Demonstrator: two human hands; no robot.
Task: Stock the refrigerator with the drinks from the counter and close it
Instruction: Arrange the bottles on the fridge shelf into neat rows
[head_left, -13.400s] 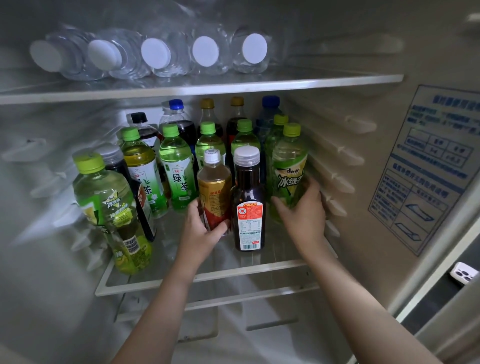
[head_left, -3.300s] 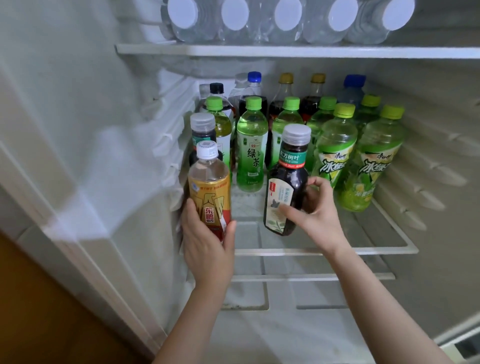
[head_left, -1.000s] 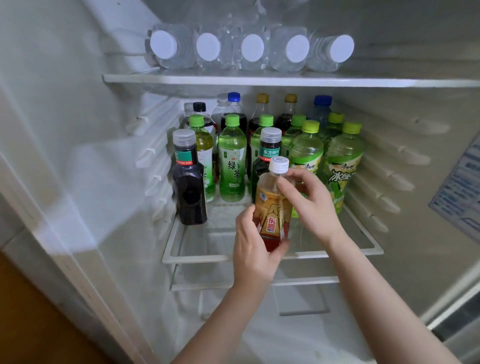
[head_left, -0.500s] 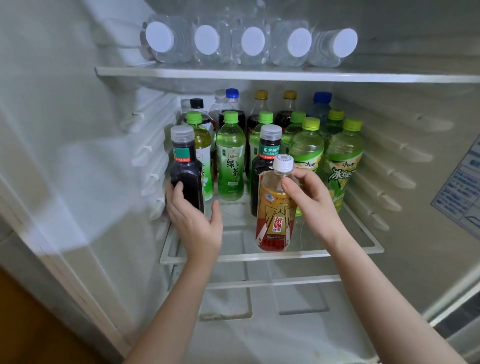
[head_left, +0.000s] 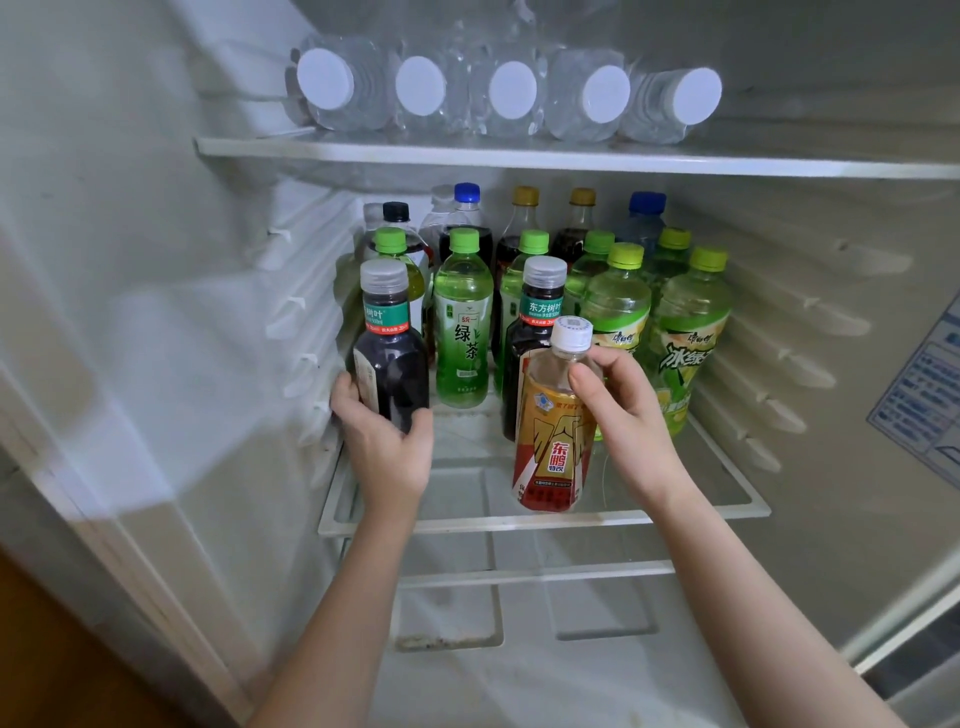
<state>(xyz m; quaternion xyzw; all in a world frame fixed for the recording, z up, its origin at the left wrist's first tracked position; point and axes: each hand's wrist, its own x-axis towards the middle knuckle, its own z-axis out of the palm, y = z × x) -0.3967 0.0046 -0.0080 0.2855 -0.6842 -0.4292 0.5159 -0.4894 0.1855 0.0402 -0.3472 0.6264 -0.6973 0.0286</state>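
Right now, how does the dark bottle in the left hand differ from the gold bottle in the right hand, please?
The dark bottle has a grey cap and black contents; the gold bottle, a white cap and amber contents. The dark bottle stands by the left wall, the gold bottle front and centre. The left hand grips the dark bottle low; the right hand holds the gold bottle high. Both are upright and capped.

Gold-and-red labelled bottle (head_left: 555, 441), dark teal-banded bottle (head_left: 389, 358), green tea bottles (head_left: 464, 322), white-capped water bottles (head_left: 511, 93)

Water bottles (head_left: 511, 98) lie on the upper shelf (head_left: 519, 158); upright drinks (head_left: 462, 322) crowd the lower shelf (head_left: 675, 513).
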